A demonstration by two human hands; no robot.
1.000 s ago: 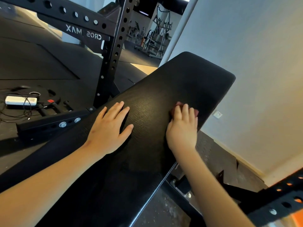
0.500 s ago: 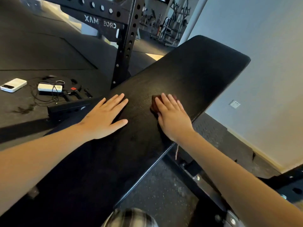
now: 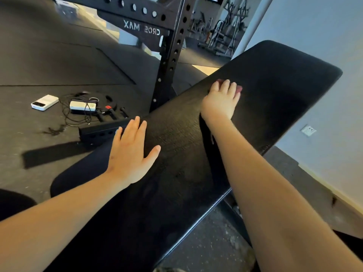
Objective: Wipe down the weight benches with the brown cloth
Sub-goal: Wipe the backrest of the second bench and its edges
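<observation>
A long black padded weight bench (image 3: pixel 275 79) runs from the lower left up toward the right wall. My right hand (image 3: pixel 221 101) lies flat on the brown cloth (image 3: pixel 238 88), pressing it onto the pad past the bench's middle; only the cloth's edges peek out beyond my fingertips. My left hand (image 3: pixel 131 154) rests flat on the pad nearer to me, by the left edge, fingers straight and thumb spread.
A black perforated rack upright (image 3: pixel 172 55) stands just left of the bench, its base beam (image 3: pixel 98 132) on the floor. A white power bank (image 3: pixel 44 102), a second white device (image 3: pixel 83 105) and tangled cables lie on the dark floor mat. A wall with a socket (image 3: pixel 308 130) is on the right.
My right hand has slid the cloth farther up the pad, away from me. My left hand has stayed flat near the pad's left edge while the view shifted.
</observation>
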